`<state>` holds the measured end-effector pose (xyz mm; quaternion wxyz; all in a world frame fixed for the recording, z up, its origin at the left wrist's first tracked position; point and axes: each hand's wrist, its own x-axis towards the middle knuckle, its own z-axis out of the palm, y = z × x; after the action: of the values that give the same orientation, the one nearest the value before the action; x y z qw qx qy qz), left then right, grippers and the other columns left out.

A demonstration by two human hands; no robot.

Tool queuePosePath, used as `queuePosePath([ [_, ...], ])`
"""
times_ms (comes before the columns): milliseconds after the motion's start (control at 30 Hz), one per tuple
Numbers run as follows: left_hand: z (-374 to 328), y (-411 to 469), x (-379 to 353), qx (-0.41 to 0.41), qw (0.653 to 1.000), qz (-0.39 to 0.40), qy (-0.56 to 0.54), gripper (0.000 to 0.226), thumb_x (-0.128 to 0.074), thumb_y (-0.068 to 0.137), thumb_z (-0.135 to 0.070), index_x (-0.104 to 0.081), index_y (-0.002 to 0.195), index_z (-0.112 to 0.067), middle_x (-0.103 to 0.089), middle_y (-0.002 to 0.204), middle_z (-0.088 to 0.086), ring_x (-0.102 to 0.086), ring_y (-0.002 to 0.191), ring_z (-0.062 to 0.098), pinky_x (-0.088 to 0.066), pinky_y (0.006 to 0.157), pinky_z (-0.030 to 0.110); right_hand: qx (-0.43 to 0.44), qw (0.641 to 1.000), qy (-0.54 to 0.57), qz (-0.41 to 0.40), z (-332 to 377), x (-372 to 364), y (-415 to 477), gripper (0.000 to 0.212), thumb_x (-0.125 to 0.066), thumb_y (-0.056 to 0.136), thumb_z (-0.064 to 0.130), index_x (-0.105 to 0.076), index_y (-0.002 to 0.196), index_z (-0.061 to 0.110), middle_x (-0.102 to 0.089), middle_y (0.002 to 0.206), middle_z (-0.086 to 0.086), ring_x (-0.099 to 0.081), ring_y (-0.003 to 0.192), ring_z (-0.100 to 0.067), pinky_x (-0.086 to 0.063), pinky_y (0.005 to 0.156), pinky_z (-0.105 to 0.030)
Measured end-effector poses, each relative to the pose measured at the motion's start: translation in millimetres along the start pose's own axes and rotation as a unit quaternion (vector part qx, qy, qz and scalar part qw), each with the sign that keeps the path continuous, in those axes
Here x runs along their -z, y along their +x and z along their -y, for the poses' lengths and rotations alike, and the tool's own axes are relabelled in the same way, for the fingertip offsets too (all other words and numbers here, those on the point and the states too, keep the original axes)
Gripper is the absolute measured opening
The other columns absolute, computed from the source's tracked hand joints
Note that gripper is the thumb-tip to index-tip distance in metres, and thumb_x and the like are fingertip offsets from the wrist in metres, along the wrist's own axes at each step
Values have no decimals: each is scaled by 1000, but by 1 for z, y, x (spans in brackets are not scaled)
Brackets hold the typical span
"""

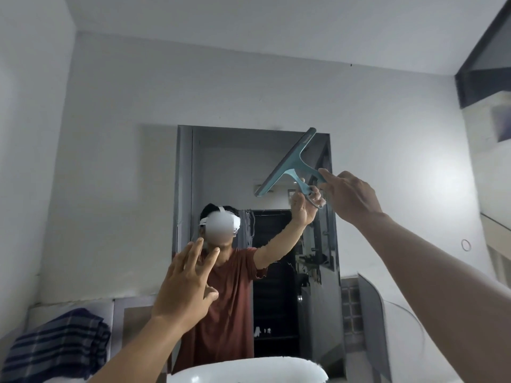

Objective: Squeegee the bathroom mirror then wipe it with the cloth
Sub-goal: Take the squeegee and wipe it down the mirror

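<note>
Squeegee (289, 161) blade slants up-right on mirror (221, 167), handle down-right in right grip (352, 196); left grip (185, 283) released.

The squeegee (290, 164) gripped by the right hand (351, 197) looks like teal plastic, smooth with a dull satin finish. Its blade edge is a darker strip (rubber by the look, though too thin to be sure). The mirror (221, 167) behind both hands is glossy glass and gives a sharp reflection. The wall (110, 134) above and to the left of the left hand (185, 283) is smooth, matt white paint. Below and between the forearms, the basin (249, 371) is white and glossy, seemingly ceramic. Left of the left forearm lies a dark blue striped cloth (58, 346), a soft woven fabric, matt and crumpled.
</note>
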<state>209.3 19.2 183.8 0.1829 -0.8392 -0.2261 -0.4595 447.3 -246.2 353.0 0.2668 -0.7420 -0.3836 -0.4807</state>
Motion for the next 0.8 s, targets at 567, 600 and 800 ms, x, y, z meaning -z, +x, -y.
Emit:
queuePosePath([
  [567,0,-1,2,-12,1000,-5,-1,110,-94,57,-40,-40,151,-25,-37,156,17,-40,142,41,-43,109,55,-121,989,78,-15,19,-12,-26,41,-31,110,28,-48,147,30,-56,90,-6,-54,66,-22,-37,57,-30],
  [600,0,-1,2,-12,1000,-5,-1,110,-94,58,-41,-39,152,-25,-36,157,17,-39,142,41,-43,109,55,-122,990,76,-11,22,-13,-30,41,-33,109,27,-46,148,30,-57,92,-8,-57,68,-25,-40,59,-31],
  [800,0,0,1,-19,1000,-9,-1,112,-94,58,-40,-35,153,-25,-36,157,17,-38,142,41,-41,110,54,-150,982,115,19,47,-24,-46,49,-42,102,17,-35,151,22,-57,108,-12,-66,82,-31,-61,73,-47],
])
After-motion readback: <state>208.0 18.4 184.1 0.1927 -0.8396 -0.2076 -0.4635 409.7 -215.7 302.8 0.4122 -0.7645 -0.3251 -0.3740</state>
